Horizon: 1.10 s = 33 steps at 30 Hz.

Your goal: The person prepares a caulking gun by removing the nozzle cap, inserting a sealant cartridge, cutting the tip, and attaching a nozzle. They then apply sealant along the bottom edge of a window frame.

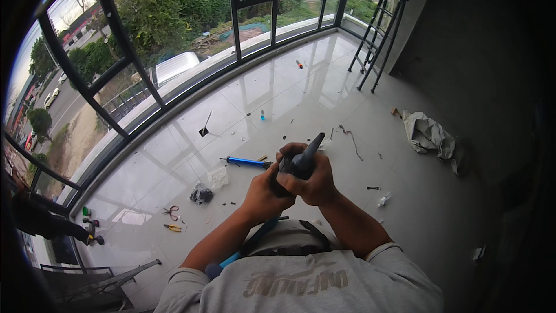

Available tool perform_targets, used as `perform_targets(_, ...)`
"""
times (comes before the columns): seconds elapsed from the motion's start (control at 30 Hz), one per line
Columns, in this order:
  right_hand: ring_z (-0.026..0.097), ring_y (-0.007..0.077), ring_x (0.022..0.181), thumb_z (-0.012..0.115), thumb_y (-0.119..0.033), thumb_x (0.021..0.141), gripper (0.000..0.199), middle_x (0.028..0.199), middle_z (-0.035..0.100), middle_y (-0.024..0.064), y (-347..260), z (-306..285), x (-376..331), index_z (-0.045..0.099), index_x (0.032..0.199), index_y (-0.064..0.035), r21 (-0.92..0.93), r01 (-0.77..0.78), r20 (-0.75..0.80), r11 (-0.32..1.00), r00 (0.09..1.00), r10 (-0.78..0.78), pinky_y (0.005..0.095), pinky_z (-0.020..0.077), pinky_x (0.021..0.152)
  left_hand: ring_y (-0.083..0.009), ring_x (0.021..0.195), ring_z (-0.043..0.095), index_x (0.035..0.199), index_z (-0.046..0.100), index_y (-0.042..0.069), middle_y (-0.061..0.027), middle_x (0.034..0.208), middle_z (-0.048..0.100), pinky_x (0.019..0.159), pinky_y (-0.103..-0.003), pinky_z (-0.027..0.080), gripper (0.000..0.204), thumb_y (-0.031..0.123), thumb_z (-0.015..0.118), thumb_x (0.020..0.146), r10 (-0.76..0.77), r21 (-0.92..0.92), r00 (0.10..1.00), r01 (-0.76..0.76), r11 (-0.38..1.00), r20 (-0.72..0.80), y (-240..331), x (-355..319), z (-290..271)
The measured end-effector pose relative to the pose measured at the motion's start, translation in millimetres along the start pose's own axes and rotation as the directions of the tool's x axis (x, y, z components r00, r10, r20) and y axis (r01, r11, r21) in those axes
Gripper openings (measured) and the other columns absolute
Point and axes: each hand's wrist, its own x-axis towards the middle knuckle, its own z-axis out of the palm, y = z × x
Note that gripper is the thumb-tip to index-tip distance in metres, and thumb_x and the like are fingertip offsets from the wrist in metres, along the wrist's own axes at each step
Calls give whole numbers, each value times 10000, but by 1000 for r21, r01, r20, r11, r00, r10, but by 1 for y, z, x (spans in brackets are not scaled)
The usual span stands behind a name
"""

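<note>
Both my hands are closed together in front of my chest around a dark cap with a tapered nozzle, which points up and away to the right. My left hand wraps the near left side. My right hand grips the right side. Below them a blue tube runs back beside my body under the left forearm. It appears to belong with the nozzle, but my hands hide the joint. On the floor just beyond lies a blue caulking gun, near crumpled clear plastic.
Red-handled scissors, yellow pliers and a dark crumpled bag lie on glossy tiles at left. A stepladder stands far right, a grey cloth nearer. Another person's dark-clothed leg is at the left edge, beside large windows.
</note>
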Motion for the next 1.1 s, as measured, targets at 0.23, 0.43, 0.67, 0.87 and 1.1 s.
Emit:
perform_targets(0.23, 669, 219, 1071, 755, -84, 709, 515, 1098, 675, 144, -2, -5, 2, 589, 1181, 36, 74, -4, 57, 997, 998, 0, 391, 530, 995, -188, 914, 698, 1141, 637, 12, -96, 984, 713, 839, -342, 575, 483, 127, 825, 711, -104, -32, 992, 107, 994, 74, 7, 1, -7)
perform_targets(0.43, 659, 208, 1080, 744, -98, 745, 497, 1096, 669, 131, 5, -20, 4, 576, 1193, 35, 47, 102, 248, 994, 962, -111, 402, 526, 1008, -162, 864, 693, 1104, 641, 10, -77, 960, 715, 798, -337, 578, 466, 114, 828, 691, -37, -62, 995, 43, 997, 89, -3, 2, -9)
perform_targets(0.67, 669, 220, 1081, 760, -52, 692, 557, 1094, 677, 126, 4, -6, 5, 582, 1216, 16, 47, 4, 53, 999, 999, -7, 405, 532, 1005, -122, 820, 635, 1412, 471, -12, -88, 873, 667, 761, -314, 551, 763, 118, 791, 731, 34, -42, 999, -33, 999, 23, -1, 4, -3)
perform_targets(0.87, 694, 245, 1049, 730, -23, 735, 538, 1079, 689, 166, 4, -18, 7, 553, 1239, 44, 220, 24, 60, 975, 997, -38, 403, 574, 960, -198, 846, 651, 1490, 429, 50, -138, 979, 667, 813, -314, 537, 889, 184, 838, 712, -102, -86, 985, 114, 990, 136, -7, 8, -3)
perform_targets(1.1, 689, 275, 1069, 724, -19, 753, 511, 1055, 692, 173, -5, -23, 6, 558, 1232, 45, 184, 53, -182, 981, 983, -19, 421, 542, 1001, -351, 906, 691, 1205, 592, 45, -197, 986, 677, 822, -425, 541, 600, 244, 864, 709, 87, 54, 994, -83, 995, -63, -23, 11, 12)
